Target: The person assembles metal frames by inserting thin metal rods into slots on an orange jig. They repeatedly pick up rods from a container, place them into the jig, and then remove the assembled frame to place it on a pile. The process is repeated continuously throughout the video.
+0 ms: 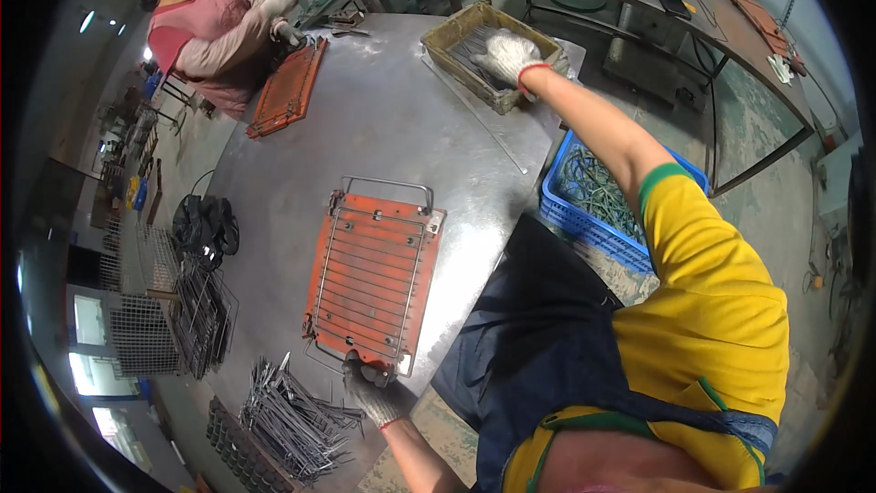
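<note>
On the metal table lies an orange jig board with a wire rack set on it, thin parallel rods inside a thicker bent frame. My left hand, in a glove with dark fingertips, is closed on the near edge of this board. My right hand, in a white knit glove with a red cuff, reaches into a tan bin at the table's far right. Thin metal rods lie in that bin under its fingers. How far those fingers are closed is hard to see.
Loose metal strips are heaped at the near left. A blue crate of wire pieces stands right of the table. Across it, a co-worker in pink handles another orange board. A long rod lies beside the bin.
</note>
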A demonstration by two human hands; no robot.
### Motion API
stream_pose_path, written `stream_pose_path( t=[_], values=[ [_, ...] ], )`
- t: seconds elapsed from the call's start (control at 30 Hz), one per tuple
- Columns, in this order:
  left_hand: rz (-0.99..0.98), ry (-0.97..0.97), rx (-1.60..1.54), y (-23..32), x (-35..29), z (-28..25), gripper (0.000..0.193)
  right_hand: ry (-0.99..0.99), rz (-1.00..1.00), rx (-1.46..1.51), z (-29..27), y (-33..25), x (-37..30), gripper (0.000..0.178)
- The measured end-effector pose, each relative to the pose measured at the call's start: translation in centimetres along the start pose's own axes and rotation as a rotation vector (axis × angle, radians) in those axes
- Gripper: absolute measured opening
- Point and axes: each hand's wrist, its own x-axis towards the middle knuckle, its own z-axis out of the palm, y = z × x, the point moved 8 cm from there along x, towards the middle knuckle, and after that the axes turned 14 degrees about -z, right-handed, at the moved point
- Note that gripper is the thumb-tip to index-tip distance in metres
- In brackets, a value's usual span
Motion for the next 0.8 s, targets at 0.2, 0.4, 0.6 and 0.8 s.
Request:
stream_pose_path(
  t=[0.2,0.4,0.6,0.8],
  values=[
    [0.019,-0.052,-0.090,0.6,0.3,1.7,0.016,-0.114,-0.103,-0.268,6.8,1.3,3.5,0.027],
    [0.047,-0.099,-0.149,-0.1,1.4,1.3,0.022,-0.292,-0.108,-0.309,7.1,1.3,4.7,0.027],
    [0.039,-0.046,-0.153,-0.4,1.5,1.4,0.023,-0.404,-0.112,-0.203,6.3,2.0,5.1,0.032],
    [0.149,-0.016,-0.137,0.0,-1.1,6.9,0.020,-0.192,-0.106,-0.324,7.8,1.5,6.2,0.028]
  ],
)
